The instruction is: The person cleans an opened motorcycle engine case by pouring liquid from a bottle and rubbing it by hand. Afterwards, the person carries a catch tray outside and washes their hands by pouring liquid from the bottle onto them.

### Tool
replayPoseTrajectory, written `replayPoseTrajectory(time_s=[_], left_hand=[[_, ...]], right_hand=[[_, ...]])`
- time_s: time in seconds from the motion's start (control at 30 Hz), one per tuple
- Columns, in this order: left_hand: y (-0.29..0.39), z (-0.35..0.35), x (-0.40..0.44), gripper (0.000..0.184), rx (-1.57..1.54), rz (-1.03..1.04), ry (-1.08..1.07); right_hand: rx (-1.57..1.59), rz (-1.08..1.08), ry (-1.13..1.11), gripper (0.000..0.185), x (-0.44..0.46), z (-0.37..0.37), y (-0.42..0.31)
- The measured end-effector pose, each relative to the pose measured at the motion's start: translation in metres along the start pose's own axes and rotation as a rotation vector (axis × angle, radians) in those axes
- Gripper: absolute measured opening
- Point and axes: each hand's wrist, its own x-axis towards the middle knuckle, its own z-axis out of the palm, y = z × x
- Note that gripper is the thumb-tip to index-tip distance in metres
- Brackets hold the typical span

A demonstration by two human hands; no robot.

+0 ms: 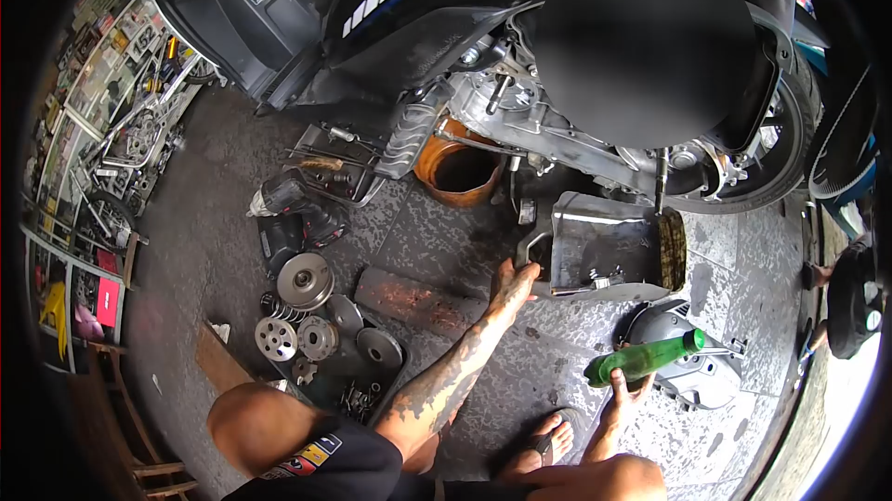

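While my left hand [516,282] is curled around the handle [527,246] of the metal tray [595,239] at right of centre, my right hand [634,392] grips the green bottle [648,360] near right; from here I'd hold the tray level, lest its loose hardware [606,279] slide.

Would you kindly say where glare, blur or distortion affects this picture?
Head view: fisheye distortion bends the shelves at left; corners fall to black; bright light washes out the lower right edge; a smooth blurred patch hides part of the scooter; the green bottle is fairly clear.
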Motion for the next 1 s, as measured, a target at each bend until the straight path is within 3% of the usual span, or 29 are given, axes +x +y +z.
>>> replayPoseTrajectory(time_s=[0.67, 0.77, 1.0], left_hand=[[0.002, -0.002, 0.000, 0.033, -0.058, -0.023, 0.034], [0.005, -0.004, 0.000, 0.040, -0.139, -0.058, 0.039], [0.006, 0.011, -0.003, 0.037, -0.046, -0.080, 0.019]], right_hand=[[-0.046, 0.059, 0.043, 0.068, -0.005, 0.003, 0.000], [-0.065, 0.056, 0.052, 0.068, -0.004, 0.003, 0.000], [0.000, 0.056, -0.019, 0.072, -0.004, 0.006, -0.005]])
